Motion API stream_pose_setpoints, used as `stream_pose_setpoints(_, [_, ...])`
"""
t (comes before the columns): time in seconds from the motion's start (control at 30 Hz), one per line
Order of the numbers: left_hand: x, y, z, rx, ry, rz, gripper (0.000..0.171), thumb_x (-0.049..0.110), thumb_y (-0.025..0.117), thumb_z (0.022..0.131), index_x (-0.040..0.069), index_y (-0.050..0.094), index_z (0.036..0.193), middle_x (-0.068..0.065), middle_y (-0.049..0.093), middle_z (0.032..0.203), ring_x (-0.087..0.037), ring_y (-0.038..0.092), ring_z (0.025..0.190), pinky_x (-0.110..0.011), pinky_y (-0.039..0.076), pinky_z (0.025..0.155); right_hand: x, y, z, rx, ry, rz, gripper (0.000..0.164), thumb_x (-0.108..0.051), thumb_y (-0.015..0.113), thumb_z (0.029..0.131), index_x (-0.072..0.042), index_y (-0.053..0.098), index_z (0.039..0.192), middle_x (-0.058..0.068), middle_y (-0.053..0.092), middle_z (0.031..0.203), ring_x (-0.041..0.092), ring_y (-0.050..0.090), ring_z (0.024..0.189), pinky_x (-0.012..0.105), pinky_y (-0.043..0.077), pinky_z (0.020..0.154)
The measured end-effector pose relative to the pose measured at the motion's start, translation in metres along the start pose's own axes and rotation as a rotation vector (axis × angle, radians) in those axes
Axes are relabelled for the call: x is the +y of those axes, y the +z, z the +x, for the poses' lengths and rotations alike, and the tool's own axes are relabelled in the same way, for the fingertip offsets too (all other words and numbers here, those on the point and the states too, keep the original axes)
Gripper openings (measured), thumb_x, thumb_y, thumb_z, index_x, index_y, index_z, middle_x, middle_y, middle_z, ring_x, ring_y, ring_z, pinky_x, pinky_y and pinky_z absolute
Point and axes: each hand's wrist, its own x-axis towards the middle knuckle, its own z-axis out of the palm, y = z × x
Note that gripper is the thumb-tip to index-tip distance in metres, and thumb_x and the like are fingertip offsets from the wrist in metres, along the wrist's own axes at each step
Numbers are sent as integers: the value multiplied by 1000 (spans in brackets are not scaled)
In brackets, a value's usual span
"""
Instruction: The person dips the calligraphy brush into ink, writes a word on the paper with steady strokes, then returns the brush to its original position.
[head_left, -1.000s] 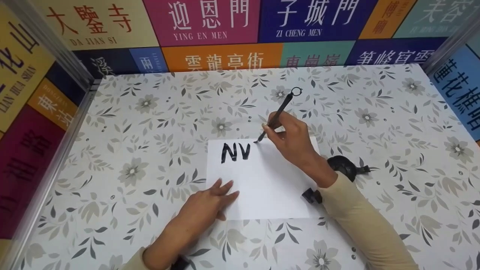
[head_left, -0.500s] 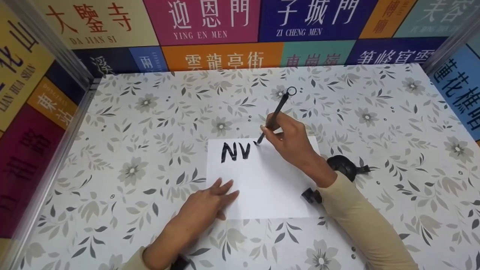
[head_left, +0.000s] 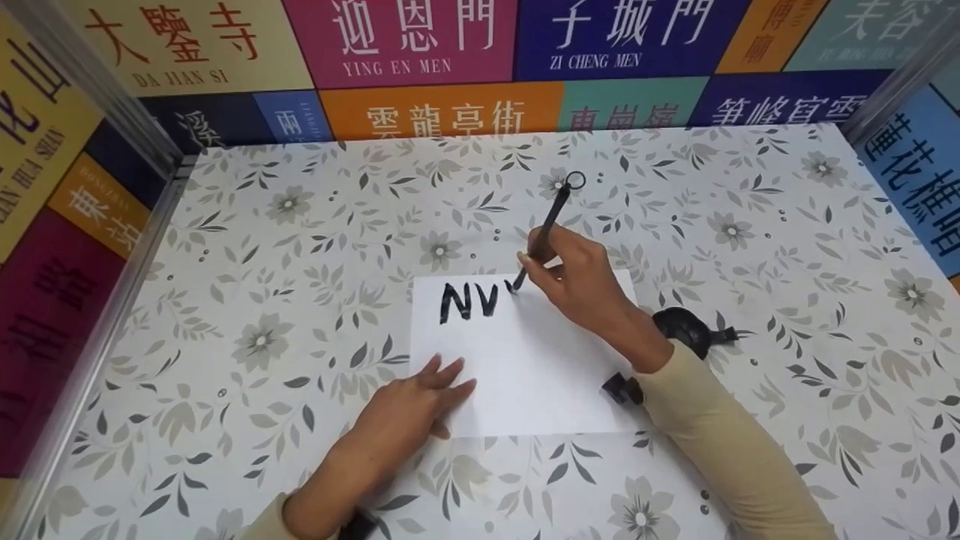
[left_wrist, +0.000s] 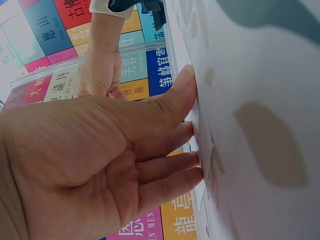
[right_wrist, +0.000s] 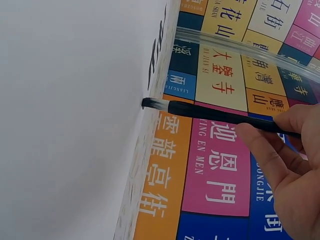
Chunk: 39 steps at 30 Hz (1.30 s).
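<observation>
A white sheet of paper (head_left: 536, 375) lies on the table with the black painted letters "NV" (head_left: 469, 301) near its top left. Just right of them is the start of another dark stroke. My right hand (head_left: 581, 277) pinches a black ink brush (head_left: 551, 217) with a ring at its upper end. In the right wrist view the dark, bent bristles (right_wrist: 152, 104) touch the paper. The left hand (head_left: 409, 409) rests with spread fingers on the paper's lower left part; in the left wrist view its fingertips (left_wrist: 187, 75) press against the surface.
A flower-patterned cloth (head_left: 262, 412) covers the table. Black camera gear (head_left: 682, 331) is strapped at the right wrist, with another black part (head_left: 621, 388) over the paper's right edge. Panels with coloured Chinese lettering (head_left: 420, 45) stand behind the table and at both sides.
My right hand has brought the brush slightly down, and a short new stroke has appeared right of the "V". The brush's ringed end has swung left. The left hand stays in place.
</observation>
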Motion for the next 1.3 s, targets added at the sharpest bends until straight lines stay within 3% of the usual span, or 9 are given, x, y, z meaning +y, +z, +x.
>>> stream_pose_setpoints(0.47, [0, 1, 1, -7, 8, 35, 60, 24, 74, 71, 15, 62, 129, -9, 52, 138, -33, 48, 126, -41, 53, 79, -2, -5, 2, -36, -39, 7, 9, -6, 64, 89, -1, 57, 91, 8, 64, 79, 12, 66, 70, 17, 52, 55])
stream_pose_setpoints(1.3, [1, -3, 0, -20, -21, -25, 60, 18, 74, 72, 15, 61, 130, -10, 50, 139, -33, 46, 128, -43, 50, 86, -10, -12, 2, -105, -76, 22, 9, -5, 66, 87, -1, 58, 90, 4, 64, 76, 10, 65, 66, 19, 51, 53])
